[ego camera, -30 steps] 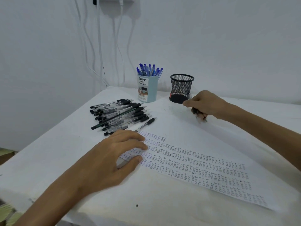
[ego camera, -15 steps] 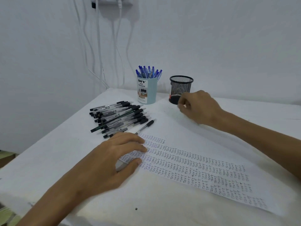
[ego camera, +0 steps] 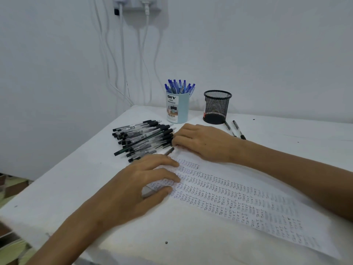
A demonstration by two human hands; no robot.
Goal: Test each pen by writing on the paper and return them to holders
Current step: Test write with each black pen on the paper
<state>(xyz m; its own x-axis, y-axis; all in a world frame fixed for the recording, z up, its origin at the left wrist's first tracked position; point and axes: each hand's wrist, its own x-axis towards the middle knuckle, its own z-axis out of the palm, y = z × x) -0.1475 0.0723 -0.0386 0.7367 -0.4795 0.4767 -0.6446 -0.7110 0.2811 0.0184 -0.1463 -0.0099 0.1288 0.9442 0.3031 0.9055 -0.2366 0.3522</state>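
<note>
A pile of black pens [ego camera: 141, 138] lies on the table at the left. My right hand [ego camera: 204, 142] reaches over to it, its fingertips touching the pile's right edge, with one loose black pen [ego camera: 170, 151] just below them. My left hand [ego camera: 145, 186] rests flat with spread fingers on the left end of the paper [ego camera: 248, 199], which is covered in rows of "TEST". At the back stand a light-blue holder [ego camera: 178, 111] full of blue pens and a black mesh holder [ego camera: 216, 106]. Two black pens [ego camera: 236, 130] lie on the table beside the mesh holder.
White cables [ego camera: 122, 73] hang down the wall from a socket behind the table's back-left corner. The table's left edge [ego camera: 63, 169] runs diagonally, with the floor below it. The wall stands close behind the holders.
My right hand left the mesh holder and moved left to the pen pile. The pens it held now lie beside the mesh holder. My left hand stayed on the paper.
</note>
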